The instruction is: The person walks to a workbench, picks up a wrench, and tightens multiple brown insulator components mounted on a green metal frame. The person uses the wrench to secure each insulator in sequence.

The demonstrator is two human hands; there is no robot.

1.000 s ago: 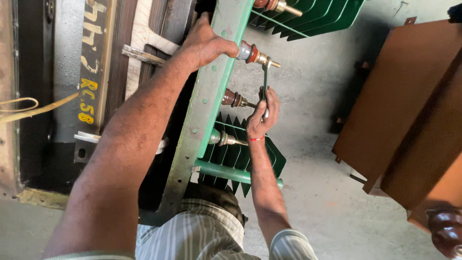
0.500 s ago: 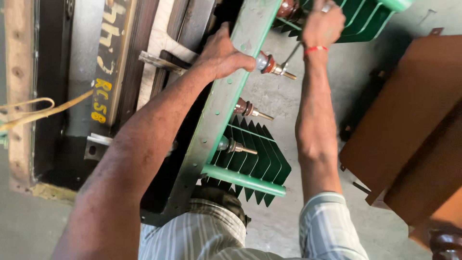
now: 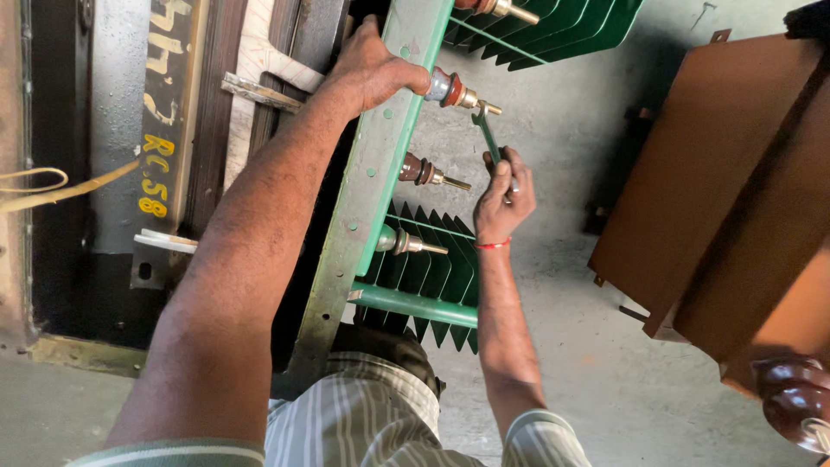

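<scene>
A brown metal tank (image 3: 726, 199) stands on the grey concrete floor (image 3: 562, 112).

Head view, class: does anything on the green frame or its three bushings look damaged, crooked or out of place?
Nothing stands out. The three bushings sit in a row on the green frame; the right hand holds a spanner on the top one.

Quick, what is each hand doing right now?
Left hand: closed over the green frame edge beside a bushing.
Right hand: closed on a green spanner.
</scene>
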